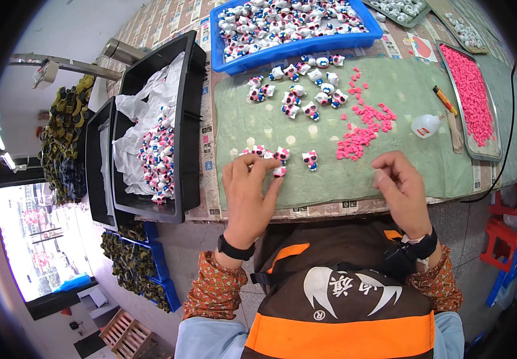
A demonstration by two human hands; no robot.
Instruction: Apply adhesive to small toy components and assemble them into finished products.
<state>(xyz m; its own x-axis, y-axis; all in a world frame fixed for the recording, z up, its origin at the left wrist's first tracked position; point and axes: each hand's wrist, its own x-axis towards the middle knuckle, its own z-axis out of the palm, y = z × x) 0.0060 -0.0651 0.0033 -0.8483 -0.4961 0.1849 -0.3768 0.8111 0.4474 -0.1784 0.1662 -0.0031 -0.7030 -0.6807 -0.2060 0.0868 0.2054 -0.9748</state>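
Low at the front left of the green cloth, my left hand point(249, 191) is closed, with thumb and forefinger on a small white-and-pink cat figurine point(279, 172). More figurines lie just past its fingertips, and one pink-and-blue cat figurine point(310, 160) stands a little to the right. My right hand point(402, 191) hovers near the cloth's front edge, fingers curled and thumb against the forefinger; whatever is between them is hidden. Beyond it spreads a loose pile of small pink pieces point(359, 140). A cluster of figurines point(291, 110) sits farther back.
A blue tray point(296, 46) full of figurines stands at the back. On the left, a black crate point(189, 128) holds paper and figurines. To the right are a white bottle point(426, 125), an orange-and-black tube point(445, 100) and a metal tray point(493, 152) of pink pieces.
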